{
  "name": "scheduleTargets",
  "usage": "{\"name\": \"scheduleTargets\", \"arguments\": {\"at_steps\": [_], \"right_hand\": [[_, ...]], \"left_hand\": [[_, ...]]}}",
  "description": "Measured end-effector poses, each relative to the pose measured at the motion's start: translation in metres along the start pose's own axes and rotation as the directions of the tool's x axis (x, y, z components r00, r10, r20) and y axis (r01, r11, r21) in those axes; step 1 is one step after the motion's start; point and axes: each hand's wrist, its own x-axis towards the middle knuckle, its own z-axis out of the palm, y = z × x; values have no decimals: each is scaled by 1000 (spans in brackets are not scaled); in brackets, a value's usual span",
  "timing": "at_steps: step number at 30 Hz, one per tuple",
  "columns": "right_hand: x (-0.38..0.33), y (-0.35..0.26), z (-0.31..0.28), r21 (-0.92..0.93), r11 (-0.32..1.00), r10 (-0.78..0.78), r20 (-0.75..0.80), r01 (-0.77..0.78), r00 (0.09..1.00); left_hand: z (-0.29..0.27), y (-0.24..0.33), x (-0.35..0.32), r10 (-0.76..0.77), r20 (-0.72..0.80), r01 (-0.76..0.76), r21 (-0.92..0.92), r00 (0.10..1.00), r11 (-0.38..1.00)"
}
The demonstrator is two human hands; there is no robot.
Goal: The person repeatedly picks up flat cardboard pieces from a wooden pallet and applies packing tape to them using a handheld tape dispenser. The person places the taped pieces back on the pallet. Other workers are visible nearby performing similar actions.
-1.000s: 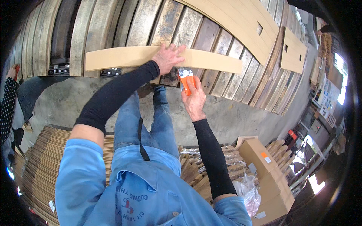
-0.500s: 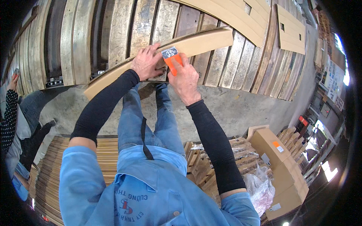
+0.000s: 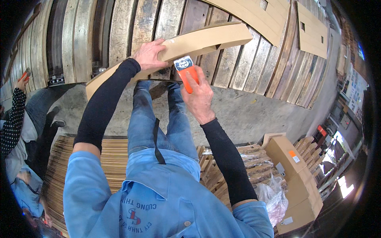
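Left hand (image 3: 150, 54) clamped over folded cardboard strip (image 3: 206, 39), running from 8 to 2 o'clock. Right hand (image 3: 198, 97) fisted round orange tape dispenser (image 3: 186, 73), touching strip's underside. Risk: unsupported strip sagging, tape landing skewed.

A long flat tan cardboard piece (image 3: 206, 39) slants upward to the right; an orange tape dispenser (image 3: 187, 72) presses against its lower edge.
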Motion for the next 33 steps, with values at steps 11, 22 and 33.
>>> {"name": "scheduleTargets", "arguments": {"at_steps": [11,22,33], "right_hand": [[60,17,-9,-90,996,14,43,-10,999],[-27,46,-11,-25,998,59,56,-57,997],[17,22,0,-129,978,178,134,-161,975]], "left_hand": [[45,45,5,180,-380,-80,265,908,961],[48,62,0,-5,-186,75,369,983,926],[72,95,51,57,-287,49,350,956,935]]}}
